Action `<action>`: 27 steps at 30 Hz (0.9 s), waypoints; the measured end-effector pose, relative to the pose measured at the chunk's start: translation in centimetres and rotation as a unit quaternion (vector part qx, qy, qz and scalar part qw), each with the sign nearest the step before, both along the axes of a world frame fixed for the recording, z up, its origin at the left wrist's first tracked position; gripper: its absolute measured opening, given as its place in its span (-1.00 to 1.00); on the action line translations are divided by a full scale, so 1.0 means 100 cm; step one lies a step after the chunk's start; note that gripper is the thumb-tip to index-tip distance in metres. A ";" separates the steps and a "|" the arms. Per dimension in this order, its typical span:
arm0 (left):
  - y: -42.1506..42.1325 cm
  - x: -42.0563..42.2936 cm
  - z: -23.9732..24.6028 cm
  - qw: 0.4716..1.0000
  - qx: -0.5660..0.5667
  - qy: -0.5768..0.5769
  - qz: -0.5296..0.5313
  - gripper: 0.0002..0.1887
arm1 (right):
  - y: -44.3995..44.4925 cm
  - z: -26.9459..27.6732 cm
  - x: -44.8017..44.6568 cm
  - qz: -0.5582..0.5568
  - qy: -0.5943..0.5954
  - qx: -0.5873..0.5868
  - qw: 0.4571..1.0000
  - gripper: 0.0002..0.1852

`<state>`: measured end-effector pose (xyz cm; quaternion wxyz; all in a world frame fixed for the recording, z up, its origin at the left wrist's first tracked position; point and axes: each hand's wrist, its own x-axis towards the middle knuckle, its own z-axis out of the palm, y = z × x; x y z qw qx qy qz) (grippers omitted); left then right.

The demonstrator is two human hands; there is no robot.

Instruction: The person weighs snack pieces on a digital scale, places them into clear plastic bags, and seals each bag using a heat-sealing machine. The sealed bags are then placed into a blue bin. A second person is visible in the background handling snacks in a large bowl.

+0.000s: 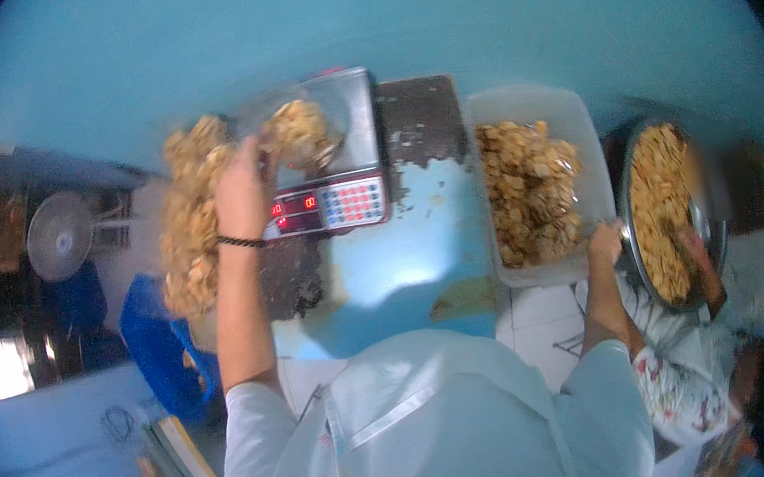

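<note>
My left hand (pixel 242 198), with a dark cord bracelet at its wrist, is at the left side of a digital scale (pixel 360 119). Its fingers grip the edge of a clear bag of golden chips (pixel 301 130) over the metal pan; motion blur hides whether the bag rests there. Red digits glow on the scale's front panel, beside a keypad. On the other side, my right hand (pixel 604 243) grips the near right corner of a translucent plastic bin (pixel 529 100). Bagged chips (pixel 530 192), brown and gold, fill much of that bin.
Filled bags of chips (pixel 196 211) are heaped left of the scale. A blue plastic bag (pixel 163 351) and a fan (pixel 62 236) lie farther left. At right, another person's hand (pixel 695 250) reaches into a large round metal basin (pixel 630 208) of chips. The tabletop (pixel 392 259) has worn paint.
</note>
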<state>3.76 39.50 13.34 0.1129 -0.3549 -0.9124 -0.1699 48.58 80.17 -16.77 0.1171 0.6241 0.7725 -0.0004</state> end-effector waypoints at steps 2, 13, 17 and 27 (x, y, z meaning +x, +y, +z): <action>-0.019 0.012 0.004 0.997 0.053 0.048 -0.040 -0.82 | -0.002 -0.007 0.005 0.058 -0.030 0.017 0.998 -0.73; -0.209 0.077 0.040 0.979 -0.050 -0.050 0.191 -0.84 | -0.047 0.043 -0.017 0.249 -0.026 0.036 0.967 -0.69; -0.265 0.073 0.008 0.943 -0.099 -0.043 0.314 -0.83 | -0.052 0.098 -0.032 0.337 0.070 0.123 0.931 -0.68; -0.304 0.055 -0.064 0.937 0.003 -0.036 0.348 -0.71 | -0.123 0.317 -0.122 0.452 0.280 0.333 0.779 -0.75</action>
